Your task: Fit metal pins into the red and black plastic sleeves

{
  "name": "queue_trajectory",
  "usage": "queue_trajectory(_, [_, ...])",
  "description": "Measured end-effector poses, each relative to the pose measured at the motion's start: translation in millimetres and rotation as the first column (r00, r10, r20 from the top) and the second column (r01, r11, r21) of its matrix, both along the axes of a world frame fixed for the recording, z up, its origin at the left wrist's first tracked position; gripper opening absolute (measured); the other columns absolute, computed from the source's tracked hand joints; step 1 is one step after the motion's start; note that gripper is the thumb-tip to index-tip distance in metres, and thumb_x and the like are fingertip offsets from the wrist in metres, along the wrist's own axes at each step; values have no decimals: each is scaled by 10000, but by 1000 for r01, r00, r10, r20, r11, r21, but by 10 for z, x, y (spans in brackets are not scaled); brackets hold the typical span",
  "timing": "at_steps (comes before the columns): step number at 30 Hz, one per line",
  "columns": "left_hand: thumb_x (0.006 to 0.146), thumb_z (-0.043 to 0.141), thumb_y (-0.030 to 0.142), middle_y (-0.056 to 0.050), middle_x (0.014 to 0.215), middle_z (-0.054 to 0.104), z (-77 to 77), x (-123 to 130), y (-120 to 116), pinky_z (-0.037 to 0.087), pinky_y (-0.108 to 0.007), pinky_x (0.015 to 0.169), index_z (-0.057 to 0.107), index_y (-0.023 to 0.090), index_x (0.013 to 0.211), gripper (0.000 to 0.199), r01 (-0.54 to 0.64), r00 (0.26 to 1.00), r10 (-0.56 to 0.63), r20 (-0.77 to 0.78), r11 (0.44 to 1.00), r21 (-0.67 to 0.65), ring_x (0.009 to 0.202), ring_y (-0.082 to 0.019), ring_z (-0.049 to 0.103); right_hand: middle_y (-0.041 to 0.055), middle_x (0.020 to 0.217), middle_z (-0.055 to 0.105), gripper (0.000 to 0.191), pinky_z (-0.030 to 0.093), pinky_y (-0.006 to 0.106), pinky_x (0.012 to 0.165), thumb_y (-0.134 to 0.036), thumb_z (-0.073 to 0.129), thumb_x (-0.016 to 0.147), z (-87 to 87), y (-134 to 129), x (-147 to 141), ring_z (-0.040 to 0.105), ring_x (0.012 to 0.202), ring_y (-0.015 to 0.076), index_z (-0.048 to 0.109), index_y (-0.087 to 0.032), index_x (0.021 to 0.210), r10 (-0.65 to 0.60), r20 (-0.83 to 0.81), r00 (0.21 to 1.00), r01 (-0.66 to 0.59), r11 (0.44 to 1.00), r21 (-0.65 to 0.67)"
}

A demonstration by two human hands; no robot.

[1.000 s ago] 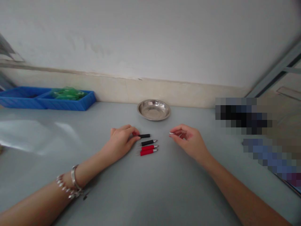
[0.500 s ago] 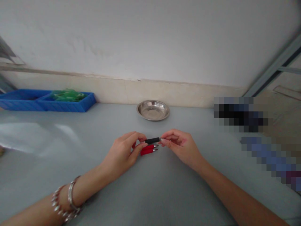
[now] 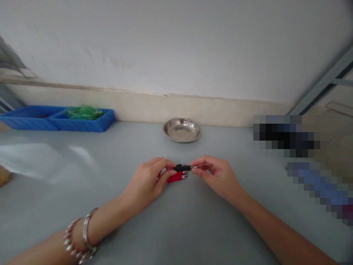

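A black pen (image 3: pixel 182 168) is held level between my two hands, a little above the table. My left hand (image 3: pixel 150 176) is closed, thumb and fingers pinching the pen's left end. At the other end, the fingertips of my right hand (image 3: pixel 216 171) pinch the silver tip (image 3: pixel 194 167). Whether that tip is joined to the barrel is too small to tell. Red pens (image 3: pixel 176 178) with silver tips lie on the table just below, partly covered by my left fingers. Part of another black pen (image 3: pixel 179 165) shows right behind the held one.
Beyond my hands a round metal dish (image 3: pixel 182 131) sits near the wall. Blue bins (image 3: pixel 82 125) stand at the back left, one with green plastic in it. Clear plastic film (image 3: pixel 41 158) lies at left. Blurred-out items (image 3: pixel 286 136) occupy the right side.
The view has shifted slightly. More of the silver tip shows at my right fingertips, and a second black pen has come into sight behind the held one. Both hands keep their pinch.
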State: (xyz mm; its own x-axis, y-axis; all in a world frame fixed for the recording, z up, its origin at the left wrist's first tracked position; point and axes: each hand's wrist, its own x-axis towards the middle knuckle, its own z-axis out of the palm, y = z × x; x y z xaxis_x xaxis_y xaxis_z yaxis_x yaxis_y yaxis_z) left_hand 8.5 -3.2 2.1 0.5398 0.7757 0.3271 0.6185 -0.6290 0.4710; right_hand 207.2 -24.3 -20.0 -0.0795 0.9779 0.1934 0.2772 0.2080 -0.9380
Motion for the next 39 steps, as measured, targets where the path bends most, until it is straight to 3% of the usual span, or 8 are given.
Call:
queue_trajectory(8, [842, 422, 301, -13, 752, 632, 16, 13, -29, 449, -211, 578, 605, 174, 833, 223, -21, 1000, 21, 18, 1000, 22, 623, -115, 561, 13, 700, 670, 130, 456, 237, 592, -256, 659, 657, 32, -18, -36, 600, 633, 120, 634, -175, 756, -27, -78, 997, 22, 998, -58])
queue_trajectory(12, [838, 430, 280, -4, 719, 606, 8, 7, -47, 442, -206, 561, 603, 177, 848, 201, -43, 999, 42, 9, 997, 65, 603, -111, 545, 12, 668, 652, 158, 441, 228, 576, -313, 629, 703, 48, -34, -54, 594, 623, 119, 616, -170, 767, -18, -84, 996, 9, 994, -111])
queue_trajectory(18, [841, 431, 265, 0, 720, 593, -2, 1, -47, 442, -202, 565, 603, 177, 867, 195, -45, 999, 44, 8, 995, 91, 592, -103, 527, 0, 546, 565, 408, 331, 212, 491, -451, 416, 846, 110, -60, -25, 468, 500, 86, 574, -161, 608, 0, 234, 972, 4, 1000, -17])
queue_trajectory(23, [845, 440, 285, 6, 705, 588, 8, 8, -52, 439, -201, 559, 601, 176, 862, 195, -47, 999, 45, 20, 995, 88, 579, -98, 525, -26, 627, 599, 271, 356, 205, 526, -416, 584, 754, 129, -48, 3, 467, 516, 86, 569, -183, 892, -37, 218, 975, 24, 998, 63])
queue_trajectory(27, [841, 447, 278, 1, 719, 597, 12, 12, -62, 438, -194, 545, 600, 173, 871, 188, -53, 998, 51, 30, 996, 77, 589, -98, 532, -28, 601, 586, 125, 362, 206, 549, -315, 562, 776, 117, -49, -5, 496, 552, 96, 563, -192, 797, -27, 238, 971, 3, 995, 101])
queue_trajectory(32, [845, 436, 280, -5, 718, 596, 11, 12, -61, 436, -189, 522, 599, 177, 882, 196, -60, 998, 58, 32, 994, 86, 594, -103, 524, -20, 584, 524, 268, 333, 212, 540, -347, 451, 855, 130, -68, 7, 463, 543, 94, 517, -182, 654, 40, 392, 919, -100, 986, 134])
queue_trajectory(37, [849, 431, 292, -13, 720, 598, 5, 26, -59, 460, -206, 549, 602, 168, 866, 212, -43, 998, 39, 51, 996, 84, 612, -112, 538, 20, 737, 581, 202, 371, 239, 632, -346, 446, 865, 121, -64, 42, 499, 668, 127, 572, -188, 863, 11, 489, 872, -133, 968, 215])
queue_trajectory(39, [851, 434, 290, -13, 734, 603, 3, 28, -65, 465, -208, 560, 600, 170, 870, 205, -34, 998, 30, 51, 996, 79, 623, -112, 545, 26, 732, 580, 214, 365, 244, 629, -327, 420, 879, 117, -63, 46, 490, 675, 130, 575, -188, 830, 25, 504, 863, -167, 957, 238])
